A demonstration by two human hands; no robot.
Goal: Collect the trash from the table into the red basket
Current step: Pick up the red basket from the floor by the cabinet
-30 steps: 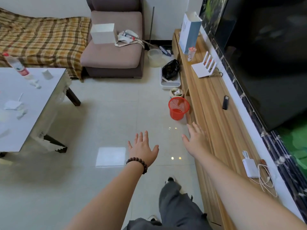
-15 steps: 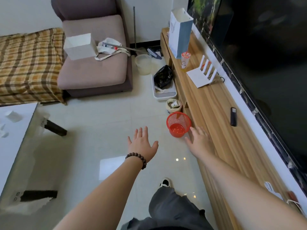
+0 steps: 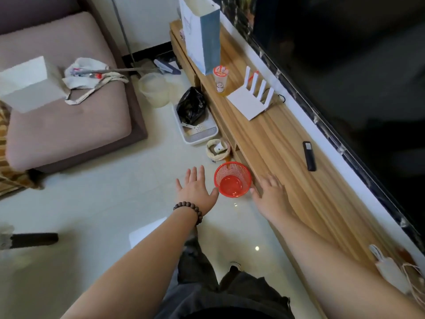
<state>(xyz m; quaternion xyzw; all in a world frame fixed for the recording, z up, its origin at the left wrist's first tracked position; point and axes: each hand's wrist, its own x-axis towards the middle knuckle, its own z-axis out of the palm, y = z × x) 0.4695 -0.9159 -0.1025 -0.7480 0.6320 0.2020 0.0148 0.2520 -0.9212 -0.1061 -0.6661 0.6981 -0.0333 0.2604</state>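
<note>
Red basket (image 3: 232, 179) stands upright on the floor (image 3: 115, 203) near frame centre, tucked against the front edge of the wooden counter (image 3: 287, 162) at its 3 o'clock. Nothing visible inside it.

Left hand (image 3: 195, 188) – palm down, fingers (image 3: 193, 174) spread and released, holding nothing. It sits at the basket's 9 o'clock; the thumb tip looks just at the rim, contact cannot be told. Bead bracelet (image 3: 189, 210) on that wrist.

Right hand (image 3: 271, 194) – also flat and released, empty, at the basket's 4 o'clock, overlapping the counter's front edge. Near the basket wall; whether it touches is unclear.

On the counter, going toward 12 o'clock from the basket: black remote (image 3: 309, 155), white router (image 3: 251, 100) with four antennas up, a drink cup (image 3: 221, 79), then a tall blue-and-white paper bag (image 3: 202, 33). White charger (image 3: 391, 270) with cable at the near end, 4 o'clock in frame.

On the floor at the basket's 12 o'clock: a small cloth pouch (image 3: 217, 150), beyond it a white tray (image 3: 197, 132) holding a black plastic bag (image 3: 192, 105), then a clear tub (image 3: 154, 89).

Sofa cushion (image 3: 64, 111) at 10 o'clock carries a white box (image 3: 30, 86) and a tote bag (image 3: 89, 74).

Trash table mostly out of frame – only a dark leg (image 3: 34, 239) at 8 o'clock.
</note>
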